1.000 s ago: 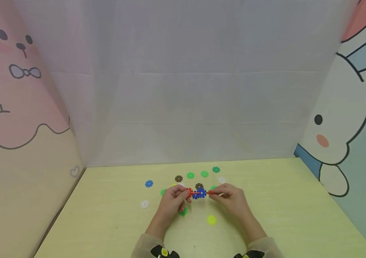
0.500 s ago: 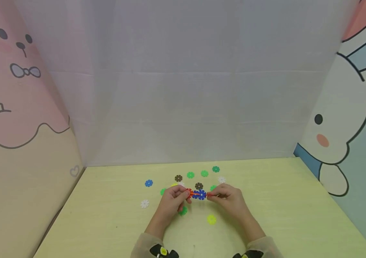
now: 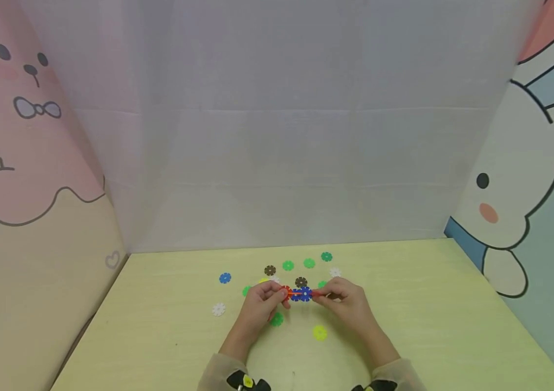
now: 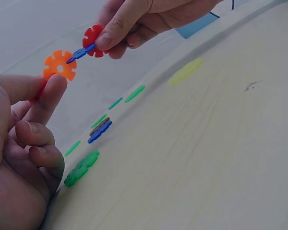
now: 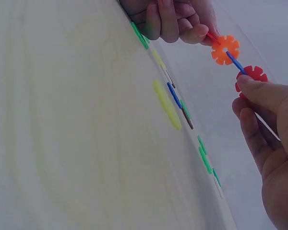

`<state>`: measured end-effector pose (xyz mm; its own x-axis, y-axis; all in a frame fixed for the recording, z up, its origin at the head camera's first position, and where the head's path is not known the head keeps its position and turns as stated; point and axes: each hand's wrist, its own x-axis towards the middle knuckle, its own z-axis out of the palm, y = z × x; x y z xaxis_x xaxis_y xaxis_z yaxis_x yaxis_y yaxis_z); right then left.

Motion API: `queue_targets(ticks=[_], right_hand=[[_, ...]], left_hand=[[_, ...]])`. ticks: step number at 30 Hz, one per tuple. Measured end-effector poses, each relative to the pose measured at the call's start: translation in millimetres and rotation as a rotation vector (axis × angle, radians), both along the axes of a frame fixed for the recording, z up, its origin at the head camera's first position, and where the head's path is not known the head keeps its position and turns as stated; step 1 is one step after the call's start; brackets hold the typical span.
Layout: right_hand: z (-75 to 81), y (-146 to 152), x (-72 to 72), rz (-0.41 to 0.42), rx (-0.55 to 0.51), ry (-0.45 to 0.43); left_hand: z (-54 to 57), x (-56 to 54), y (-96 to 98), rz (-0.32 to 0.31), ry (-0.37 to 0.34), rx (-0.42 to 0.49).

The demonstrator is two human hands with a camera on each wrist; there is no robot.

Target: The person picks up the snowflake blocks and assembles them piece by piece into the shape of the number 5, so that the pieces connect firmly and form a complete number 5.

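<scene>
A short chain of slotted plastic snowflake discs hangs above the table between both hands. My left hand (image 3: 261,304) pinches the red disc (image 3: 287,292) at its left end between thumb and fingers. An orange disc (image 4: 60,66) follows, then a blue disc (image 3: 305,294), seen edge-on in the wrist views. At the right end, my right hand (image 3: 350,302) pinches another red disc (image 5: 255,73) between thumb and forefinger; it meets the blue disc's edge. The left fingertips hide most of the first red disc.
Loose discs lie on the pale wooden table (image 3: 159,336): several green ones (image 3: 288,265), brown ones (image 3: 270,270), white ones (image 3: 218,309), a yellow disc (image 3: 320,333) in front, and a blue one (image 3: 225,278) to the left. A white curtain (image 3: 277,136) stands behind the table.
My right hand has moved slightly left, bringing its red disc up against the blue disc, where a small gap showed a second ago. The left hand has stayed nearly still.
</scene>
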<state>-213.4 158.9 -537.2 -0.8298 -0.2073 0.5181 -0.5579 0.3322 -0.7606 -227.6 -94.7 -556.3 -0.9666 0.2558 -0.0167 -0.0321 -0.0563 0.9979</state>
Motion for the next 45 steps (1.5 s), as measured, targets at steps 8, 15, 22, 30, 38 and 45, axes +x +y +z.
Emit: queue_targets(ticks=[8, 15, 22, 30, 38, 45], right_hand=[[0.5, 5.2, -1.9, 0.014, -0.007, -0.192], [-1.3, 22.8, -5.7, 0.071, 0.128, -0.422], [-1.0, 35.7, -3.9, 0.206, 0.244, -0.539], [-0.3, 37.4, -0.4, 0.28, 0.257, -0.528], [-4.4, 35.3, -3.0, 0.333, 0.325, -0.477], [-0.9, 33.6, -1.3, 0.312, 0.337, -0.503]], left_hand=[[1.0, -0.9, -0.6, 0.015, 0.0, -0.021], [0.5, -1.3, -1.2, 0.047, -0.013, -0.017], [1.1, -1.1, -1.1, 0.059, -0.017, -0.014], [1.8, -0.9, -0.7, 0.055, -0.03, -0.016], [1.3, -1.2, -0.8, 0.046, -0.044, -0.028], [2.1, -0.1, -0.2, 0.037, -0.042, -0.03]])
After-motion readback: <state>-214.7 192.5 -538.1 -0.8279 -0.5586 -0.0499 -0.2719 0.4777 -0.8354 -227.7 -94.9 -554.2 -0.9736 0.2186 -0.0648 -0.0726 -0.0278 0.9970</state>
